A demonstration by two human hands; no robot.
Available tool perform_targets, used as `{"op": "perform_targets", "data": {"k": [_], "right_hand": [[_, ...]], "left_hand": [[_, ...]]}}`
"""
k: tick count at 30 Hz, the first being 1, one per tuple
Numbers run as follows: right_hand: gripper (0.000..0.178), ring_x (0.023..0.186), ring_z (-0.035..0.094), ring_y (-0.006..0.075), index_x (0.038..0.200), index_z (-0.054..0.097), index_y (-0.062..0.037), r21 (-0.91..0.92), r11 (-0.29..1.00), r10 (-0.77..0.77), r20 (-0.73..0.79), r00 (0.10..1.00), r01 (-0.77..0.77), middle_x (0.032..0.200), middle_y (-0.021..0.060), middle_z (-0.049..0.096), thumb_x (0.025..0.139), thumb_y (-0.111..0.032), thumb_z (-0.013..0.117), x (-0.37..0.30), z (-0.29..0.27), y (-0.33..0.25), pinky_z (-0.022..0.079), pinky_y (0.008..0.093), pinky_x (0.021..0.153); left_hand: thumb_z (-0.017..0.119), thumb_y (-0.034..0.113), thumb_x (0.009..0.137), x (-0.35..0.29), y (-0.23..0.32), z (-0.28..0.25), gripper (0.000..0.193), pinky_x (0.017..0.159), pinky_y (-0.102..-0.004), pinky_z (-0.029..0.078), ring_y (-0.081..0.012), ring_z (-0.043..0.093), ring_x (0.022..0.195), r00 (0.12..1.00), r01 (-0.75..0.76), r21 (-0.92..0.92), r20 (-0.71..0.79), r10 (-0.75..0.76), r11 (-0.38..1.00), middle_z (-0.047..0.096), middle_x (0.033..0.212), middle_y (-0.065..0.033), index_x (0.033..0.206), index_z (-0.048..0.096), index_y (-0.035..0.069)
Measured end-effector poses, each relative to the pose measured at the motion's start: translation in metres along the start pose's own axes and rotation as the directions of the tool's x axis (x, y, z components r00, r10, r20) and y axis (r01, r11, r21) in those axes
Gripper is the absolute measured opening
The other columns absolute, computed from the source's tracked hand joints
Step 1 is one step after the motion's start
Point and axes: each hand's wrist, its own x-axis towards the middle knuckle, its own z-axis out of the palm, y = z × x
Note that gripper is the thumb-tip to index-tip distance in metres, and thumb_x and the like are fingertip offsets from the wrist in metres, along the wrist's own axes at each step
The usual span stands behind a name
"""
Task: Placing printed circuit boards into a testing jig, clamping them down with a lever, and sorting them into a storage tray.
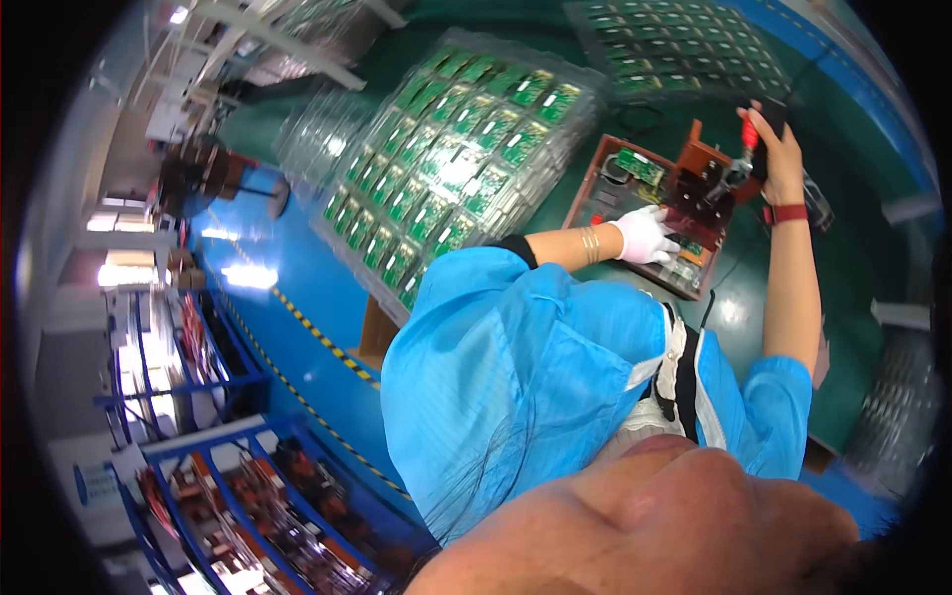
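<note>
My left hand (648, 236), in a white glove, rests with its fingers stretched out at the near edge of a brown test fixture (603, 167). A dark red plate (697, 220) lies just beyond its fingertips. My right hand (782, 164), bare with a red band at the wrist, is closed round the red handle (749, 134) of a metal toggle clamp (732, 178) on the fixture's right side. A green circuit board (640, 167) lies at the fixture's far left. Whatever is under the red plate is mostly hidden.
Stacked clear trays of green circuit boards (451, 164) stand left of the fixture on the green table (739, 283). Another tray of boards (684, 45) lies at the back. A fan (203, 174) and blue shelving (213, 436) stand off to the left.
</note>
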Motion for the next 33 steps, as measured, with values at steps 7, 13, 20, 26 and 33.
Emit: {"op": "perform_targets", "data": {"k": [7,13,20,26,33], "right_hand": [[0.04,0.084,0.06,0.0094,0.116,0.059,-0.0014,-0.017,1.0,0.025,-0.065,0.998,-0.026,0.1,0.0083,0.07,0.085,-0.026,0.067,-0.004,0.002,-0.004,0.045,0.0189,0.075],[0.046,0.094,0.06,0.0127,0.12,0.057,0.0002,-0.029,0.999,0.036,-0.024,0.999,-0.037,0.104,0.0095,0.068,0.086,-0.029,0.066,0.0,-0.002,-0.002,0.043,0.0207,0.082],[0.044,0.095,0.061,0.0146,0.118,0.057,0.0003,-0.041,0.999,0.032,-0.049,0.998,-0.034,0.103,0.0112,0.068,0.086,-0.028,0.066,0.004,-0.006,-0.001,0.043,0.0217,0.085],[0.043,0.095,0.062,0.0158,0.117,0.058,0.0007,-0.007,0.999,0.047,-0.031,0.998,-0.047,0.102,0.0131,0.068,0.085,-0.027,0.067,0.008,-0.007,0.004,0.044,0.0224,0.085],[0.044,0.098,0.061,0.0172,0.118,0.057,0.0014,-0.045,0.998,0.04,-0.024,0.999,-0.041,0.105,0.0131,0.067,0.087,-0.028,0.065,0.011,-0.017,0.008,0.043,0.0239,0.088]], "left_hand": [[0.053,0.028,0.083,-0.008,0.006,0.014,0.032,0.087,-0.039,0.044,-0.0332,0.053,0.102,0.968,-0.043,-0.042,-0.25,0.031,0.998,0.059,0.114,-0.0103,0.112,0.062,0.019],[0.059,0.016,0.076,-0.013,-0.017,0.007,0.038,0.079,-0.0341,0.047,-0.0295,0.057,0.095,0.994,-0.018,-0.192,-0.113,-0.004,0.981,0.06,0.112,-0.009,0.114,0.061,0.017],[0.059,0.0,0.065,-0.062,-0.019,-0.025,0.041,0.075,-0.0347,0.048,-0.0274,0.059,0.085,0.852,-0.209,-0.381,-0.524,-0.024,0.9,0.063,0.094,-0.0065,0.103,0.066,0.013],[0.052,-0.004,0.071,-0.133,-0.035,-0.11,0.031,0.07,-0.0332,0.049,-0.0243,0.059,0.074,0.739,0.276,-0.362,-0.513,-0.438,0.89,0.064,0.085,-0.0056,0.094,0.068,0.01],[0.046,-0.005,0.067,-0.261,-0.155,-0.218,0.039,0.075,-0.0296,0.052,-0.0216,0.065,0.08,0.198,0.705,-0.513,-0.521,-0.83,0.49,0.071,0.094,-0.0075,0.096,0.071,0.004]]}}
